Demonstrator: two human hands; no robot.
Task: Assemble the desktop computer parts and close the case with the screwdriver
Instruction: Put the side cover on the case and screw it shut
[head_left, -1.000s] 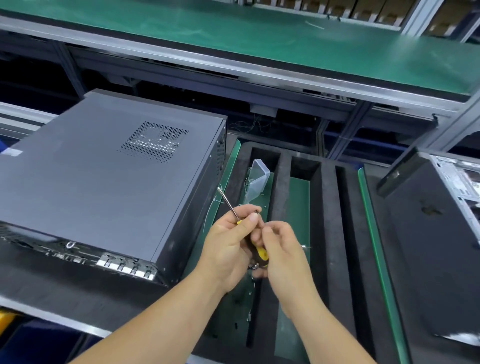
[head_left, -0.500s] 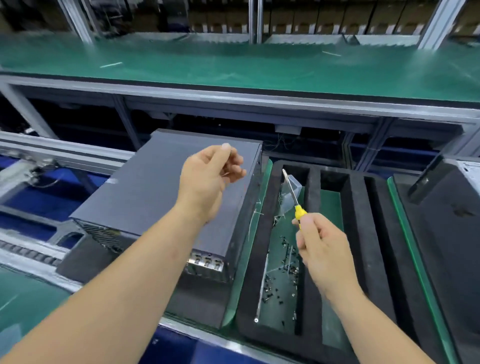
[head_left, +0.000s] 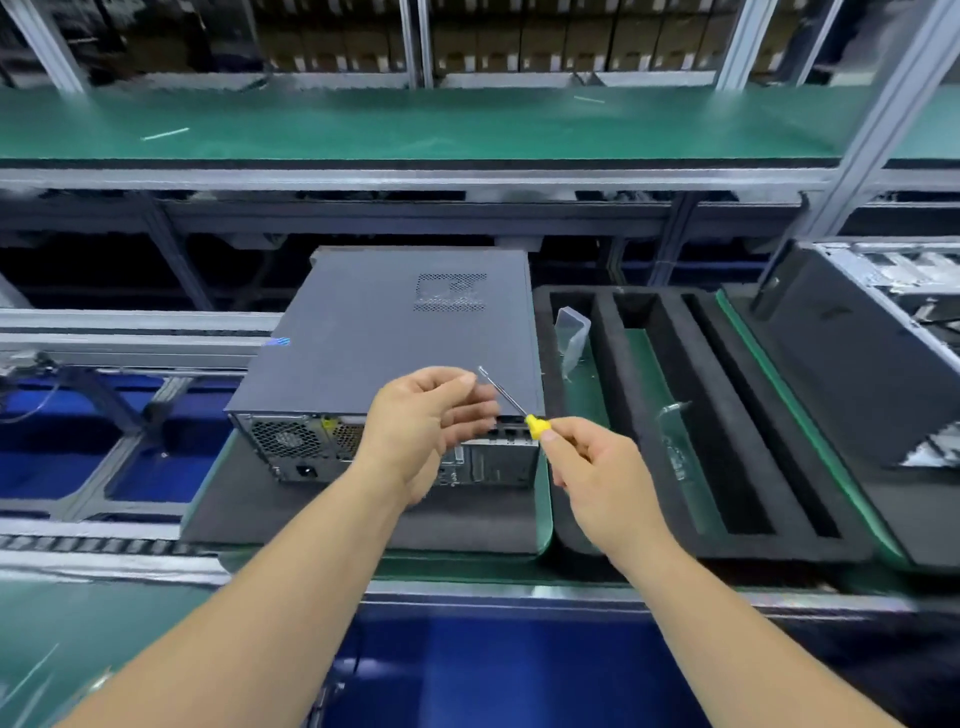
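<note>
At the far left, a conveyor rail (head_left: 130, 332) of grey metal runs across the view, with blue surfaces below it. To its right a closed grey computer case (head_left: 395, 338) lies flat on a dark mat (head_left: 270, 499) on the counter (head_left: 467, 571), its vented side panel facing up and its rear panel, with fan grille and ports, turned toward the person.

In front of that rear panel the left hand (head_left: 415, 431) is raised above the counter, palm turned to the right, its fingers loosely curled and blurred; whether the grip pinches something small between thumb and forefinger cannot be told. Just to its right the right hand (head_left: 592, 473) holds the screwdriver (head_left: 511, 402): thumb and forefinger pinch its yellow handle, and the thin metal shaft slants up and to the left, its tip close to the left hand's fingertips, over the near right corner of the case.

Right of the case sits a black foam tray (head_left: 602, 374) with long slots showing green beneath. A clear plastic bag (head_left: 571, 338) stands in the leftmost slot near its far end, and small metal parts (head_left: 675, 447) lie in the middle slot. At the far right a second computer case (head_left: 852, 374), dark and open at its far side, rests on the counter. Beyond everything a green shelf (head_left: 467, 124) spans the view.
</note>
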